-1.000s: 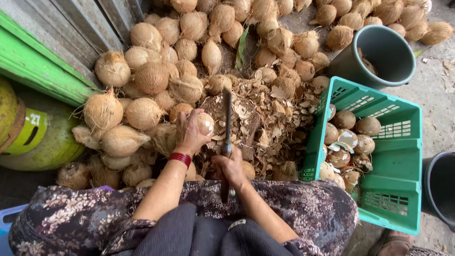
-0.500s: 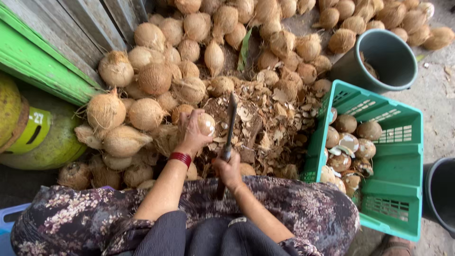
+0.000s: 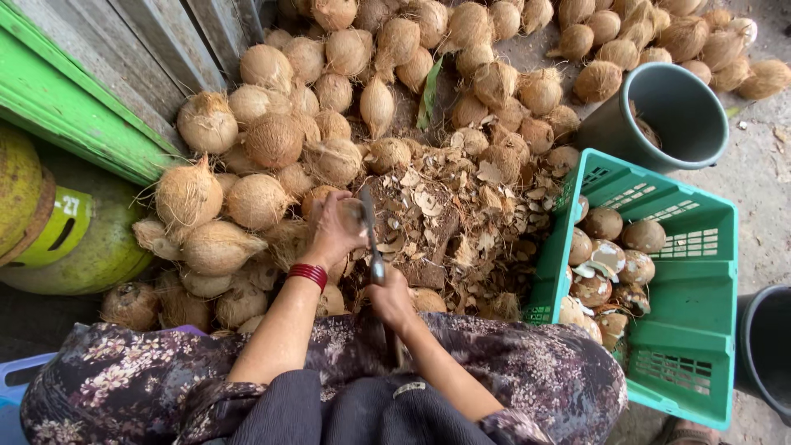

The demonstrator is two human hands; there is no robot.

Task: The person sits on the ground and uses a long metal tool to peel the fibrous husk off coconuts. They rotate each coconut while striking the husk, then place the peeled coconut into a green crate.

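My left hand (image 3: pixel 334 231), with a red bangle at the wrist, grips a husked coconut (image 3: pixel 353 213) over a heap of shell chips (image 3: pixel 445 222). My right hand (image 3: pixel 391 298) holds the handle of a long dark knife (image 3: pixel 369 235). Its blade lies against the coconut's right side. Both forearms reach out over my flower-patterned lap.
Brown coconuts (image 3: pixel 255 156) are piled to the left and at the back. A green plastic crate (image 3: pixel 692 330) at the right holds several peeled coconuts (image 3: pixel 606 255). A grey bucket (image 3: pixel 676 115) stands behind it, a dark tub (image 3: pixel 766 346) at the right edge, a yellow-green cylinder (image 3: pixel 74 239) at the left.
The knife has swung left and down until its blade meets the coconut in my left hand. My right hand stays on the handle.
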